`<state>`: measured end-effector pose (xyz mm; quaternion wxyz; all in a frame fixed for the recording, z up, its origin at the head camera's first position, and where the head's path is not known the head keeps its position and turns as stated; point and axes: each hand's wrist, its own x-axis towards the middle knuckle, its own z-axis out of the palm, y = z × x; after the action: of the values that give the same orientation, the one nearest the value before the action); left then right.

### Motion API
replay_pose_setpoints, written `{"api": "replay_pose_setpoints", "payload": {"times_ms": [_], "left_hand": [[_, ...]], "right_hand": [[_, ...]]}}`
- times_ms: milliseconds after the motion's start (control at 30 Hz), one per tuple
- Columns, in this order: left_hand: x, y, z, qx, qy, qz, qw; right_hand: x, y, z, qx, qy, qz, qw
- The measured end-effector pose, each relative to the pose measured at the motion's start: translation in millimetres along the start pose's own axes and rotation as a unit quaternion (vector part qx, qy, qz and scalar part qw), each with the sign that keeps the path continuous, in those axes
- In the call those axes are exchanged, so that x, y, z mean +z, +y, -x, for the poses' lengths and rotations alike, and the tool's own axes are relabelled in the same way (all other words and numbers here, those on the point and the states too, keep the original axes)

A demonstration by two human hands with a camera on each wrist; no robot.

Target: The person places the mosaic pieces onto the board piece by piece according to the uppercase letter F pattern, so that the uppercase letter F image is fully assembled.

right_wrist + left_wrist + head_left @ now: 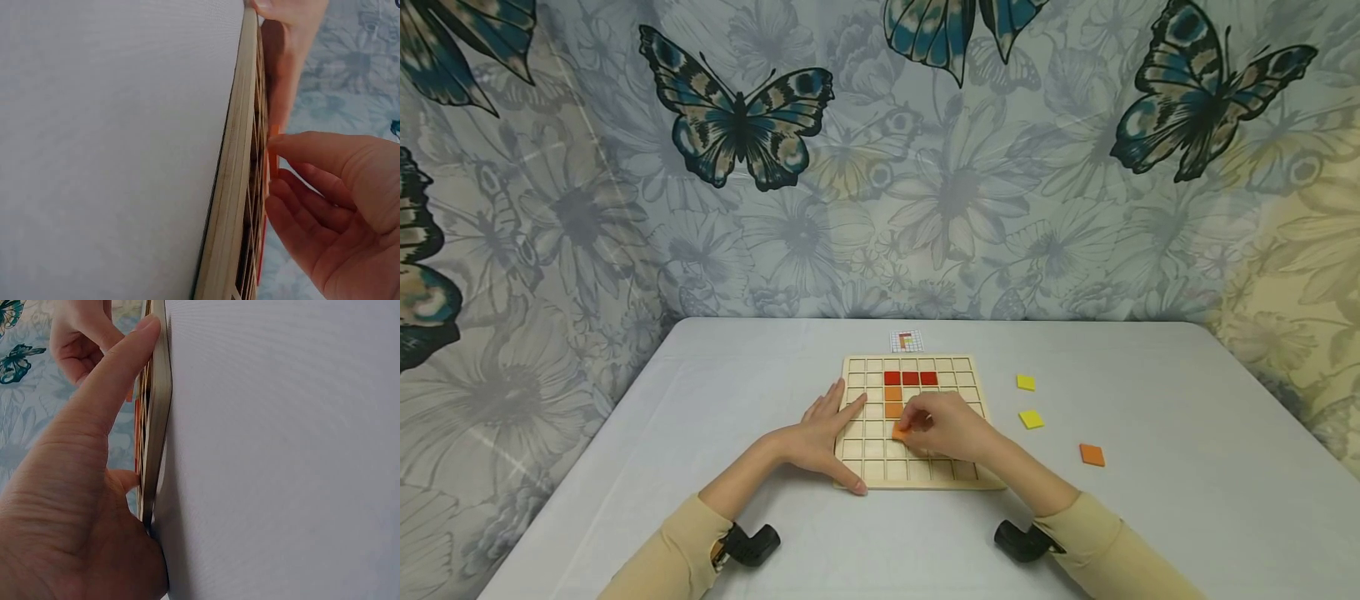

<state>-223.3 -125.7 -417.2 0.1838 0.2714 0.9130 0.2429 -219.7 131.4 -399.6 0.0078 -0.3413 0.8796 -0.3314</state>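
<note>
A wooden grid board (875, 473) lies on the table. Three red tiles (910, 378) form a row in it, with two orange tiles (892, 401) in a column below the leftmost. My right hand (951, 425) pinches another orange tile (898, 432) just under that column; the right wrist view shows this tile (274, 153) upright between thumb and fingers (319, 140). My left hand (816, 437) lies spread over the board's left side, its thumb on the front edge, seen also on the board's edge (161, 394) in the left wrist view.
Right of the board lie two yellow tiles (1032, 419) and, farther right, a loose orange tile (1092, 455). Behind the board is a small card (906, 341) with a coloured grid pattern. A butterfly-patterned cloth (850, 208) hangs behind the white table (737, 358).
</note>
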Motion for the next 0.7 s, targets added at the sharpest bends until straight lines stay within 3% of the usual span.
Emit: {"api": "replay_pose_setpoints", "payload": {"times_ms": [267,700], "left_hand": [[-0.3,-0.8,-0.2,0.000,-0.002,0.001,1.0000],[-0.7,0.4,0.6,0.002,-0.003,0.004,1.0000]], "right_hand": [[0.7,-2.8,-7.5,-0.012,-0.003,0.037,0.9992],[2.6,-3.2,-8.7,-0.031,-0.011,0.023,0.9992]]}}
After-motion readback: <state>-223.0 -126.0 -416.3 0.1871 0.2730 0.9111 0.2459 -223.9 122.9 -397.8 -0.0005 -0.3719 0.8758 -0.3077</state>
